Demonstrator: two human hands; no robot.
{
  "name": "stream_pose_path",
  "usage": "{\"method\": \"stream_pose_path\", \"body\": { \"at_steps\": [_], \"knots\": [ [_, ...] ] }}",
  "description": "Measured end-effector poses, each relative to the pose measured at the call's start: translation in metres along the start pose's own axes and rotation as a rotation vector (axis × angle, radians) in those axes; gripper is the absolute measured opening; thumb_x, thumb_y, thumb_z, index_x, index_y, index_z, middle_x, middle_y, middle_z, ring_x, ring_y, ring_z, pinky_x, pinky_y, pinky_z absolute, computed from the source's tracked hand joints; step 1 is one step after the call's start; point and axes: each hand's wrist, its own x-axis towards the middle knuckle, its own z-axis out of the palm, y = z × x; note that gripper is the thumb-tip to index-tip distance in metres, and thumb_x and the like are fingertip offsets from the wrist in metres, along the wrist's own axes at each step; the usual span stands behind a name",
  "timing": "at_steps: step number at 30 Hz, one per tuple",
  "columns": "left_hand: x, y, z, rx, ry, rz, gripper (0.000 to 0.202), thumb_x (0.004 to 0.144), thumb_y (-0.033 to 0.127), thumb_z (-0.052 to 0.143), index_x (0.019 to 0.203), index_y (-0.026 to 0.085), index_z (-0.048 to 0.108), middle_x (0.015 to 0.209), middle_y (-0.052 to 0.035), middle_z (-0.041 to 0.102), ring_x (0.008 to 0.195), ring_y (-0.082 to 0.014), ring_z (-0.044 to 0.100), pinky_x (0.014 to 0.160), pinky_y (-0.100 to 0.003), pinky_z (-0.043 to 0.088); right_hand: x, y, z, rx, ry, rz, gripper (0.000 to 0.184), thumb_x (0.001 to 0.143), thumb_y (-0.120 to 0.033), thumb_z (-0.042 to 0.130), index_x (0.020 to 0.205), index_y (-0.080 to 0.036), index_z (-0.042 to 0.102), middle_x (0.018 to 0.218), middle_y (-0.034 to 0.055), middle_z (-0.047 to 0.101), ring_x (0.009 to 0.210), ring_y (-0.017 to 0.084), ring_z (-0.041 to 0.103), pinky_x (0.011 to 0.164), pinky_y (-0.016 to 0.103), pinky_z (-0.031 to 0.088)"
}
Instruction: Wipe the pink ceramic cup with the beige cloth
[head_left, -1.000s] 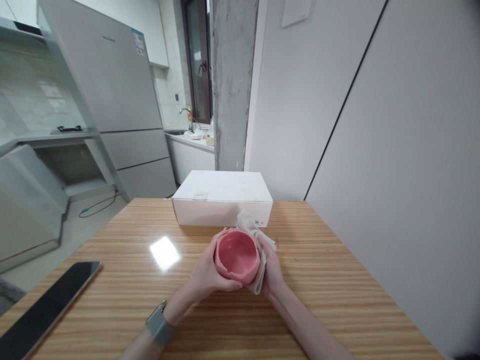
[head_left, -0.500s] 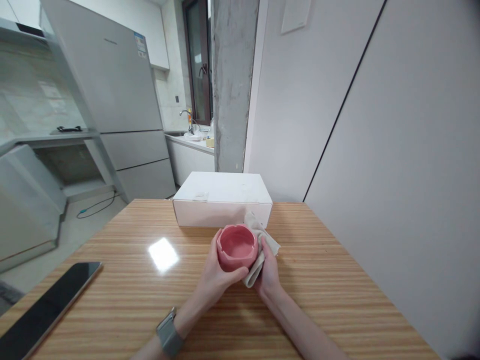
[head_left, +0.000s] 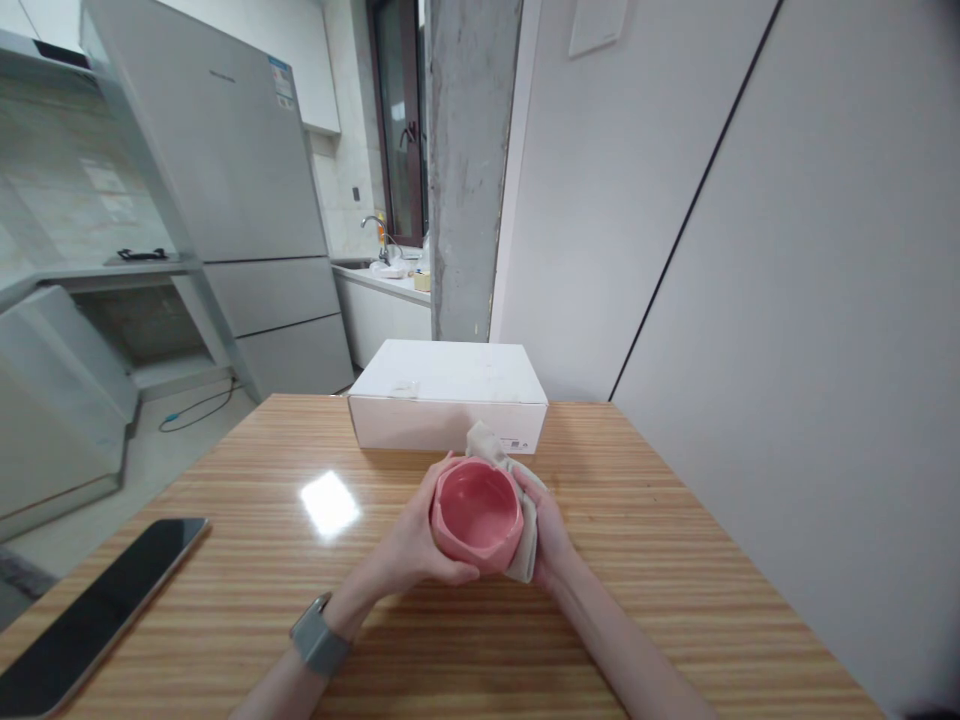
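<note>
Left grip [head_left: 409,548] is closed around the left side of the pink bowl [head_left: 477,505], with the thumb across the lower front wall and the fingers behind the rim. A grey watch [head_left: 319,640] sits on this wrist. The bowl is held between both grips, low over the wooden surface [head_left: 675,560], and it is tilted so that its opening faces the camera. On its right side a beige cloth [head_left: 525,520] is pressed against the wall, and one corner of the cloth stands up above the rim. Right grip [head_left: 553,540] clasps this cloth to the bowl, so the palm meets the cloth and not the bowl itself. Far to the left, a dark tablet [head_left: 97,610] lies flat near the edge of the surface. Just behind the bowl stands a closed white box [head_left: 448,395].
</note>
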Motion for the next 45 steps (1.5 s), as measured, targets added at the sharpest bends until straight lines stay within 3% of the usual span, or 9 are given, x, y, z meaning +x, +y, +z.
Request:
{"method": "stream_pose_path", "body": {
  "at_steps": [3, 8, 15, 21, 25, 31, 39, 45],
  "knots": [
    [0.0, 0.001, 0.001, -0.003, -0.004, 0.001, 0.101, 0.044, 0.02, 0.085, 0.134, 0.024, 0.04, 0.133, -0.0093, 0.04, 0.129, -0.0319, 0.038, 0.112, -0.046, 0.026, 0.002, -0.002, -0.001, -0.004, 0.02, 0.041, 0.029, 0.08, -0.04, 0.057, 0.083, -0.014, 0.069, 0.08, 0.0056, 0.074, 0.084, 0.024, 0.069, 0.08, 0.035, 0.053],
    [-0.001, 0.0, 0.02, 0.011, 0.171, -0.044, 0.108, 0.056, 0.014, 0.076, 0.144, 0.027, 0.016, 0.14, -0.0106, 0.036, 0.129, -0.0296, 0.039, 0.111, -0.047, 0.028, 0.005, 0.0, 0.0, 0.049, 0.075, -0.131, 0.022, 0.08, -0.033, 0.056, 0.088, -0.016, 0.068, 0.084, 0.004, 0.074, 0.086, 0.021, 0.068, 0.081, 0.033, 0.052],
    [0.002, 0.008, 0.016, 0.008, 0.232, -0.056, 0.09, 0.048, 0.019, 0.084, 0.125, 0.022, 0.037, 0.125, -0.0093, 0.053, 0.115, -0.0286, 0.052, 0.1, -0.044, 0.041, -0.001, -0.003, 0.007, 0.055, 0.066, -0.09, 0.029, 0.083, -0.038, 0.051, 0.09, -0.017, 0.069, 0.082, 0.0044, 0.074, 0.086, 0.024, 0.068, 0.081, 0.036, 0.053],
    [0.001, 0.009, 0.016, -0.002, 0.412, -0.054, 0.091, 0.046, 0.024, 0.086, 0.123, 0.022, 0.037, 0.123, -0.0093, 0.051, 0.113, -0.0285, 0.052, 0.097, -0.044, 0.043, -0.007, 0.004, 0.015, 0.047, -0.083, 0.079, 0.04, 0.086, -0.047, 0.048, 0.102, -0.015, 0.065, 0.094, 0.0072, 0.073, 0.089, 0.022, 0.067, 0.081, 0.035, 0.052],
    [0.001, 0.007, 0.02, -0.02, 0.442, -0.051, 0.094, 0.044, 0.025, 0.087, 0.123, 0.022, 0.036, 0.124, -0.0092, 0.05, 0.114, -0.0276, 0.051, 0.098, -0.044, 0.042, -0.007, 0.014, 0.015, 0.056, -0.172, 0.152, 0.05, 0.085, -0.055, 0.047, 0.109, -0.014, 0.063, 0.096, 0.0082, 0.072, 0.092, 0.023, 0.066, 0.082, 0.036, 0.051],
    [0.004, 0.003, 0.02, 0.019, 0.453, -0.041, 0.095, 0.045, 0.024, 0.087, 0.125, 0.023, 0.035, 0.124, -0.0089, 0.05, 0.115, -0.0278, 0.051, 0.098, -0.044, 0.041, -0.006, 0.009, 0.011, 0.072, -0.04, 0.059, 0.036, 0.087, -0.043, 0.049, 0.106, -0.017, 0.064, 0.096, 0.0055, 0.073, 0.092, 0.021, 0.067, 0.084, 0.037, 0.051],
    [0.008, 0.0, 0.01, 0.062, 0.634, -0.137, 0.087, 0.047, 0.029, 0.086, 0.119, 0.022, 0.038, 0.119, -0.0071, 0.051, 0.11, -0.0253, 0.054, 0.096, -0.043, 0.042, -0.014, -0.003, 0.007, 0.043, 0.051, 0.064, 0.033, 0.088, -0.037, 0.05, 0.106, -0.015, 0.065, 0.093, 0.0084, 0.074, 0.089, 0.023, 0.069, 0.084, 0.04, 0.052],
    [0.009, -0.013, 0.003, -0.028, 0.695, -0.234, 0.075, 0.053, 0.033, 0.083, 0.114, 0.021, 0.042, 0.114, -0.0078, 0.055, 0.104, -0.0236, 0.059, 0.089, -0.04, 0.048, -0.057, -0.049, -0.017, -0.035, 0.287, -0.021, 0.034, 0.082, -0.039, 0.059, 0.104, -0.014, 0.065, 0.094, 0.0118, 0.073, 0.091, 0.027, 0.069, 0.084, 0.043, 0.053]
  ]
}}
